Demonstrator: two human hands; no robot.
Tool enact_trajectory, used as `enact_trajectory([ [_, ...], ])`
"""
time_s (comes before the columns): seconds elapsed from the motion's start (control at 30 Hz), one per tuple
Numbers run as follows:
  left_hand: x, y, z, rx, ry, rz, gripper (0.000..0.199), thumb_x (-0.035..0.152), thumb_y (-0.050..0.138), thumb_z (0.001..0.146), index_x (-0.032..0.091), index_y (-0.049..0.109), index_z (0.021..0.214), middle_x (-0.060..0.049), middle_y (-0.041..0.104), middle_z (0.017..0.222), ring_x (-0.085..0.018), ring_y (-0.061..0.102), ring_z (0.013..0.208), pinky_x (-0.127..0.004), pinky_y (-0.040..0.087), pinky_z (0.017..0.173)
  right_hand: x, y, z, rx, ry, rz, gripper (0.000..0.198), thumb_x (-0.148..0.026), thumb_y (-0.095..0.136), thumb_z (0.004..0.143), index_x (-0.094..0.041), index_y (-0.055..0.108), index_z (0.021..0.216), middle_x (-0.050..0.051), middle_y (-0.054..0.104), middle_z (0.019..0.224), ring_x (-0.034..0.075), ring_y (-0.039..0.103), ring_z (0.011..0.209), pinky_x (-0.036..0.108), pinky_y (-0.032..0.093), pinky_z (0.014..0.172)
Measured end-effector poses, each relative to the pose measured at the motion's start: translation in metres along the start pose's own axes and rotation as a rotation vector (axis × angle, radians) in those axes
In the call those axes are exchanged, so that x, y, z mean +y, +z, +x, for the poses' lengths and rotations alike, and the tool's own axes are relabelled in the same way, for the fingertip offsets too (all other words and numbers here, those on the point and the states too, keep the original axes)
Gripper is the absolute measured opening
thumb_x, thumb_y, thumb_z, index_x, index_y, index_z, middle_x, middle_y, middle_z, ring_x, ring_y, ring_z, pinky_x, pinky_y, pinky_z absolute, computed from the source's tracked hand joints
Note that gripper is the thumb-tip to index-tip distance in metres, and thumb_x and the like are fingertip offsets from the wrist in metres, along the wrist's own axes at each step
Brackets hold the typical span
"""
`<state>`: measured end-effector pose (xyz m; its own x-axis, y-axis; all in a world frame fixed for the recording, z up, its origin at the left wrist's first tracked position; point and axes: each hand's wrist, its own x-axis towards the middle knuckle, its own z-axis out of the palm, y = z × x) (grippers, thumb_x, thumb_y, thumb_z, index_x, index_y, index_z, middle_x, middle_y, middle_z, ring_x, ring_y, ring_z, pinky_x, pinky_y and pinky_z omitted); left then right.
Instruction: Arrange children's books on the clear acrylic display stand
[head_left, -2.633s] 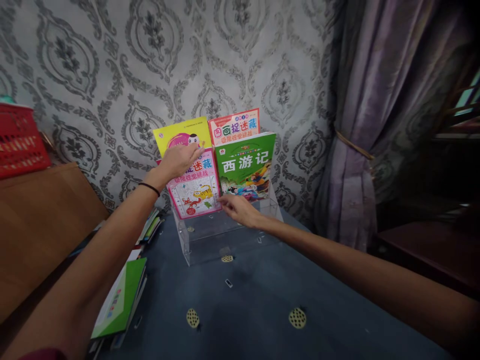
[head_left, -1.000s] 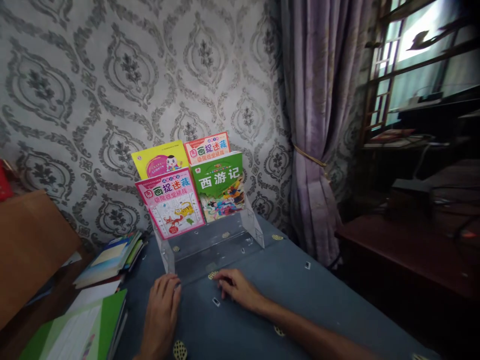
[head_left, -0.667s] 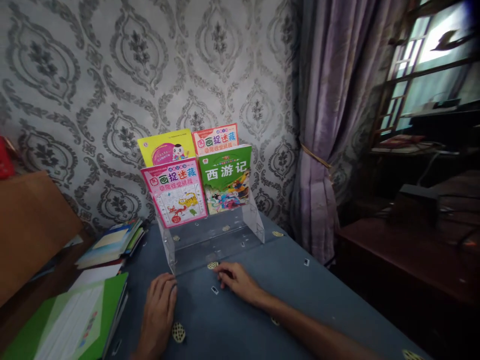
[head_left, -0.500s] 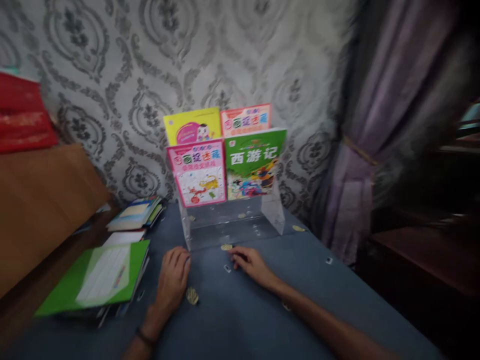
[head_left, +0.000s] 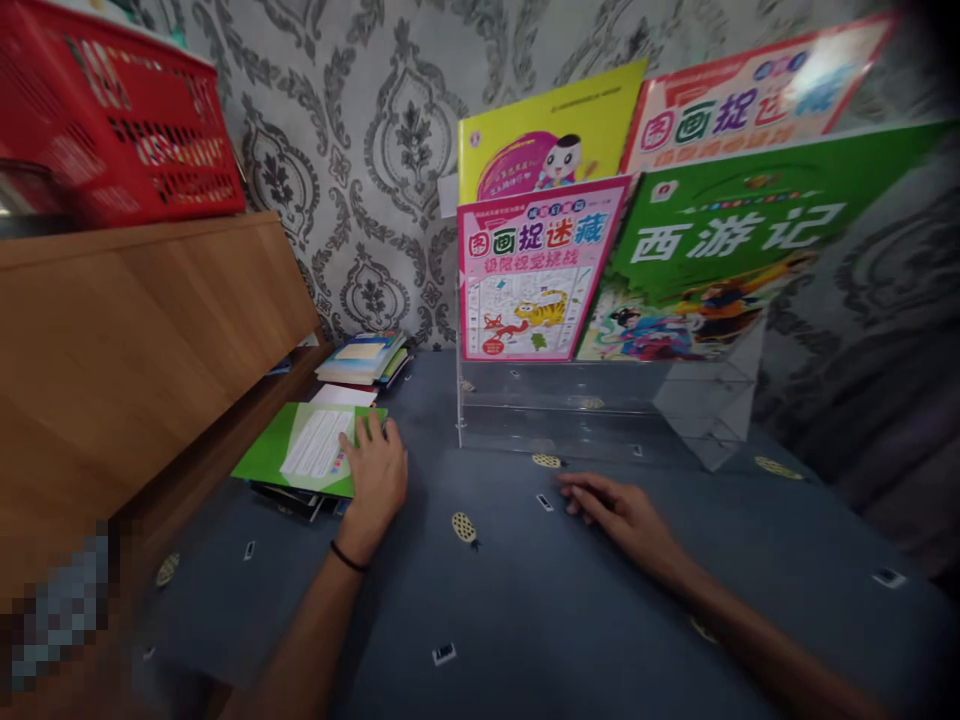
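Note:
My left hand [head_left: 375,470] lies on the right edge of a green book [head_left: 264,450], its fingers spread over the cover; the thumb is hidden. That book tops a small stack on the left of the table. My right hand [head_left: 619,510] hovers low over or rests on the cloth, loosely bent fingers apart, nothing in them. Behind it stands a clear acrylic rack [head_left: 540,408]. The rack carries a yellow book [head_left: 540,100], a pink picture book [head_left: 536,270], a green book with white characters [head_left: 720,240] and a pale red-edged book [head_left: 750,100].
Another pile of books [head_left: 364,358] sits farther back by the wall. Along the left runs a wooden cabinet [head_left: 165,310] with a red basket [head_left: 165,120] on top. A blue-grey cloth [head_left: 510,620] with pineapple prints covers the table.
The view has turned left and come closer. My left hand has moved left from the bare cloth onto the green book. My right hand stays near the rack's front.

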<state>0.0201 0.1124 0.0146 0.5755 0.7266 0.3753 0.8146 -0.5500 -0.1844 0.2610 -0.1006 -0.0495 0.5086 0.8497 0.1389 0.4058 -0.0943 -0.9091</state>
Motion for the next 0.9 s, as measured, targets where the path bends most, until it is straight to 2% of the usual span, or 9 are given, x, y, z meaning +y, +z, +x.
enact_trajectory([
  [0.13,-0.014,-0.017,-0.006,-0.120,-0.073,0.084,0.046,0.010,0.039,0.095,0.004,0.048,0.140,-0.029,0.049,0.144,-0.038,0.056,0.125,-0.051,0.053,0.092,-0.006,-0.002,0.000,-0.007,0.015,-0.012,0.055,-0.069,0.060,0.081,-0.020,0.076,0.100,0.009,0.072,0.076,0.021,0.066,0.067,0.035,0.056,0.063],
  [0.27,-0.021,-0.030,-0.007,-0.216,-0.079,0.099,0.037,0.008,0.038,0.094,0.002,0.059,0.124,-0.027,0.061,0.124,-0.036,0.062,0.117,-0.043,0.056,0.086,-0.006,-0.001,0.001,-0.017,0.019,-0.015,0.052,-0.067,0.060,0.082,-0.020,0.076,0.097,0.008,0.072,0.075,0.020,0.065,0.066,0.035,0.056,0.063],
  [0.33,-0.022,-0.032,-0.007,-0.248,-0.071,0.117,0.038,0.006,0.036,0.094,0.002,0.059,0.124,-0.026,0.063,0.119,-0.035,0.063,0.115,-0.041,0.056,0.084,-0.004,0.000,0.001,-0.009,0.018,-0.005,0.051,-0.066,0.061,0.081,-0.020,0.075,0.097,0.008,0.072,0.074,0.020,0.065,0.065,0.035,0.055,0.062],
  [0.5,-0.029,-0.029,-0.014,-0.221,-0.024,0.141,0.042,0.005,0.040,0.093,0.004,0.053,0.134,-0.026,0.060,0.129,-0.034,0.060,0.122,-0.039,0.056,0.087,0.003,0.002,0.002,-0.001,-0.002,-0.014,0.046,-0.059,0.059,0.083,-0.019,0.074,0.102,0.008,0.073,0.080,0.020,0.067,0.068,0.033,0.054,0.062],
  [0.67,-0.038,-0.032,-0.028,-0.186,-0.010,0.063,0.028,0.017,0.043,0.098,0.008,0.061,0.118,-0.022,0.066,0.119,-0.030,0.067,0.111,-0.037,0.057,0.084,0.007,0.005,0.002,0.009,-0.052,-0.077,0.040,-0.049,0.055,0.085,-0.019,0.074,0.104,0.007,0.074,0.082,0.020,0.068,0.070,0.033,0.054,0.064],
  [0.8,-0.051,-0.032,-0.039,-0.176,-0.003,0.022,0.026,0.022,0.048,0.098,0.010,0.060,0.117,-0.020,0.067,0.119,-0.031,0.069,0.106,-0.040,0.056,0.084,0.007,0.007,0.001,0.014,-0.082,-0.119,0.034,-0.039,0.053,0.086,-0.019,0.074,0.105,0.005,0.074,0.078,0.021,0.070,0.071,0.033,0.055,0.065],
  [0.9,-0.074,-0.025,-0.047,-0.180,0.064,-0.086,0.046,0.037,0.061,0.093,0.015,0.054,0.133,-0.020,0.060,0.137,-0.032,0.061,0.124,-0.042,0.052,0.097,0.006,0.007,0.000,0.022,-0.096,-0.131,0.031,-0.034,0.054,0.087,-0.019,0.074,0.105,0.004,0.074,0.075,0.020,0.070,0.070,0.033,0.056,0.066],
])
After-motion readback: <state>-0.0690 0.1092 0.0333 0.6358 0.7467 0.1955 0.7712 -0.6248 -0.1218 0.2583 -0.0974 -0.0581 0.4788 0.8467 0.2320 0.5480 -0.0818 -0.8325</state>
